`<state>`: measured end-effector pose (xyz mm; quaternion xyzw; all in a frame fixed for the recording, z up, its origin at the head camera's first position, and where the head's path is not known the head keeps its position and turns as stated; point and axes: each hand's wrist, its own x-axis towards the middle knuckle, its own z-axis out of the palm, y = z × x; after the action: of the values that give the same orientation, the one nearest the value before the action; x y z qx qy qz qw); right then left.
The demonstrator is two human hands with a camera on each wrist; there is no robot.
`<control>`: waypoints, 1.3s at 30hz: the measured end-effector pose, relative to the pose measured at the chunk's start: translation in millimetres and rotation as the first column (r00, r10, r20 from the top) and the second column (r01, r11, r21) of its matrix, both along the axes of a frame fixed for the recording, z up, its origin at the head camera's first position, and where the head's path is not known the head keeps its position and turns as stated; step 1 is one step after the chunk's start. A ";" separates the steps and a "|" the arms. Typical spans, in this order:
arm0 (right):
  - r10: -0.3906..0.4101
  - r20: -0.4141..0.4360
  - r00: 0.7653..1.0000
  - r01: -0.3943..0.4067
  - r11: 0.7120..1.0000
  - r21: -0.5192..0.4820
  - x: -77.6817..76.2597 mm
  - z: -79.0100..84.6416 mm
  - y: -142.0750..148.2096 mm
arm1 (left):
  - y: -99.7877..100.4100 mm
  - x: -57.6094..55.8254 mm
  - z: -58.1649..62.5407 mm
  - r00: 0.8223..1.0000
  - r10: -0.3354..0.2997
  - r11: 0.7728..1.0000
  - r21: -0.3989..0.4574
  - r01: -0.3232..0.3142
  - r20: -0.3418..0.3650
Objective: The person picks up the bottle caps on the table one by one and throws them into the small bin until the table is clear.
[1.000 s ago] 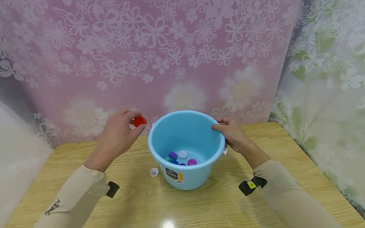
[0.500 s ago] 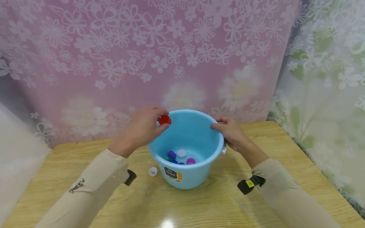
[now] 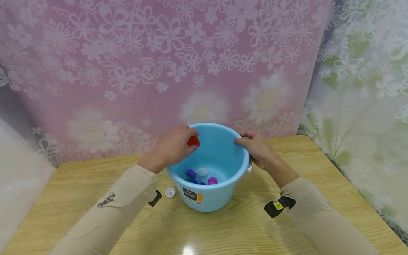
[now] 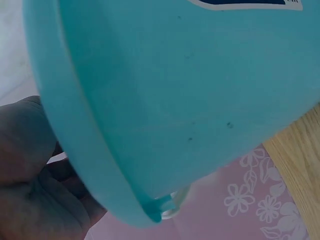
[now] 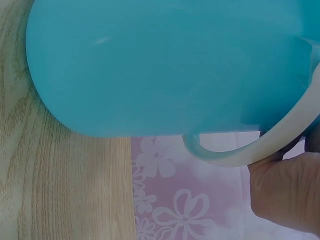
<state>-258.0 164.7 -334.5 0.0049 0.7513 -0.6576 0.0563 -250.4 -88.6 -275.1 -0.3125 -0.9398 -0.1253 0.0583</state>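
A light blue bucket stands upright on the wooden table. Over its left rim reaches my left hand, pinching a red bottle cap inside the mouth. My right hand grips the right rim, thumb inside and fingers outside. On the bucket's floor lie several caps, among them a white cap, a purple cap and a magenta cap. In the left wrist view, the bucket's wall hides the red cap. The right wrist view shows a white handle beside my right hand.
A small white cap lies on the table just left of the bucket. Behind the table's far edge hangs a pink flowered curtain, and a pale curtain runs along the right side.
My left hand has carried the red cap rightward from outside the bucket to over its rim and slightly down into the mouth. The right hand keeps its grip on the rim.
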 end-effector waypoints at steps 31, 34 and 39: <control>-0.002 0.012 1.000 0.003 1.000 -0.010 -0.4 -0.9 -2.9 | -50.1 0.6 -11.2 0.975 0.217 0.867 0.470 -0.167 -0.054; 0.006 0.012 1.000 -0.006 1.000 -0.022 -0.7 -1.5 -1.3 | -62.5 0.3 -17.4 0.968 0.245 0.842 0.506 -0.188 -0.049; 0.020 0.007 1.000 -0.020 0.999 -0.038 -0.4 -1.9 0.0 | -80.0 5.3 -33.0 0.960 0.279 0.836 0.492 -0.245 0.005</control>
<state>-258.4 164.7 -336.4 -0.0014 0.7384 -0.6712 0.0657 -245.1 -168.6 -308.1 -0.1601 -0.9090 -0.3382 0.1833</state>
